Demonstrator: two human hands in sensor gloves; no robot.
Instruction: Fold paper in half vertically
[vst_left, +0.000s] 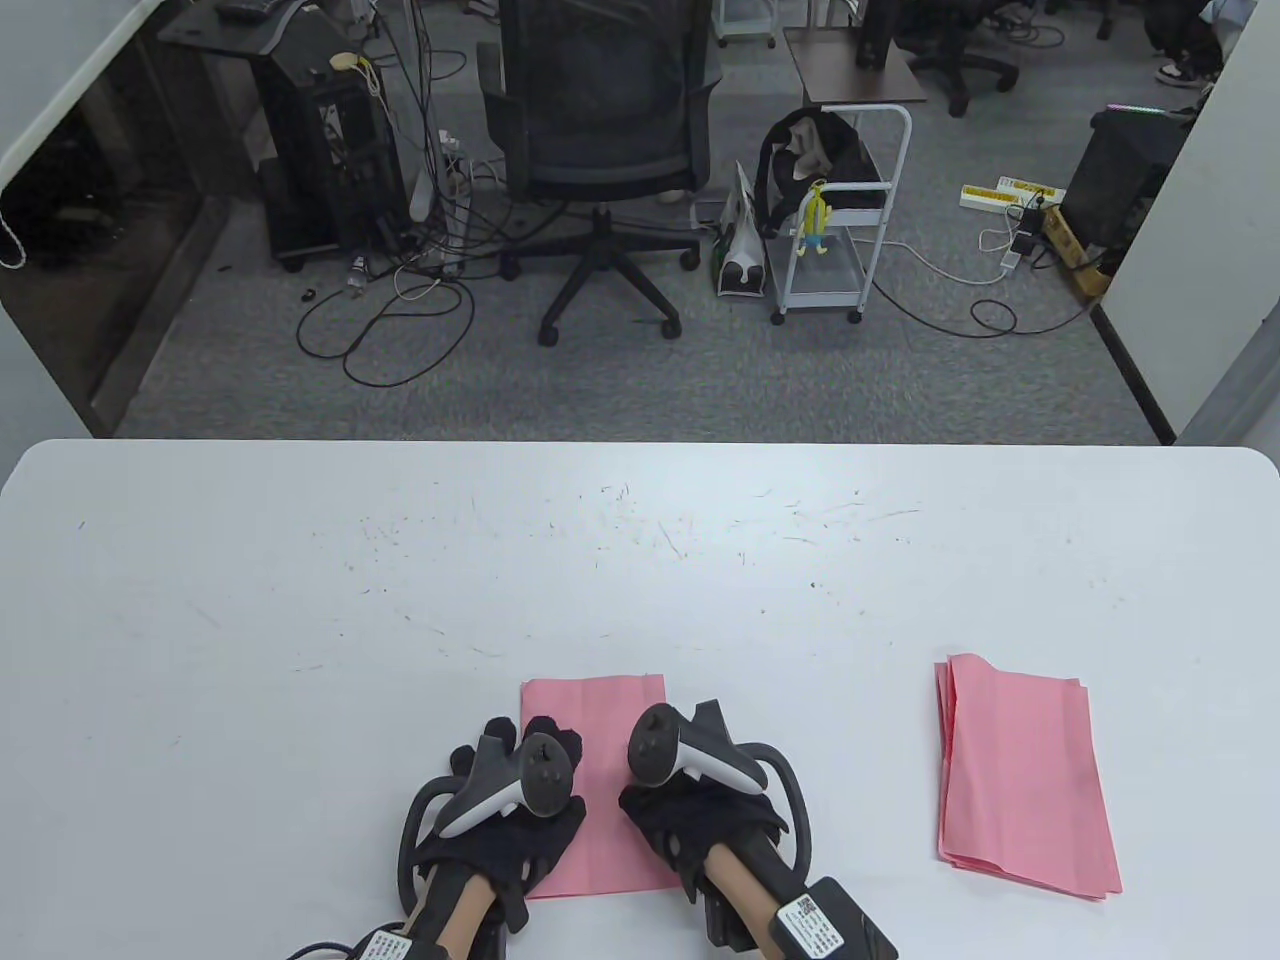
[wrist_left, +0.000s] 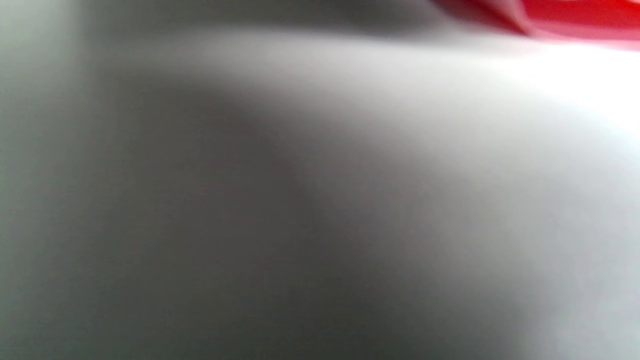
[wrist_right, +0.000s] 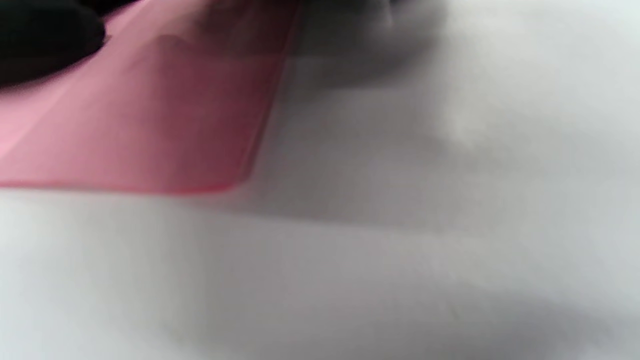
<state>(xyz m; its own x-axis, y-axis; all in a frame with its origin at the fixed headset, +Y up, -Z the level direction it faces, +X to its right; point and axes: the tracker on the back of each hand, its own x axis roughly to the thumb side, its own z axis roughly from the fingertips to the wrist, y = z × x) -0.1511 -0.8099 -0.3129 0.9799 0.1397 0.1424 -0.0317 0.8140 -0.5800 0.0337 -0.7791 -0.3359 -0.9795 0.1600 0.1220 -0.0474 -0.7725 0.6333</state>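
A pink paper (vst_left: 598, 720) lies flat on the white table (vst_left: 300, 600) near its front edge, looking like a narrow folded strip. My left hand (vst_left: 520, 790) rests on the paper's left edge, fingers spread on it. My right hand (vst_left: 690, 800) rests on the paper's right edge; its fingers are hidden under the tracker. In the right wrist view the paper (wrist_right: 150, 115) lies flat, with a dark gloved finger (wrist_right: 45, 40) at the top left. The left wrist view is blurred, with a strip of the paper (wrist_left: 575, 17) at the top right.
A stack of pink sheets (vst_left: 1020, 780) lies at the right of the table. The table's far edge borders an office floor with a chair (vst_left: 600, 130) and a white cart (vst_left: 840, 220).
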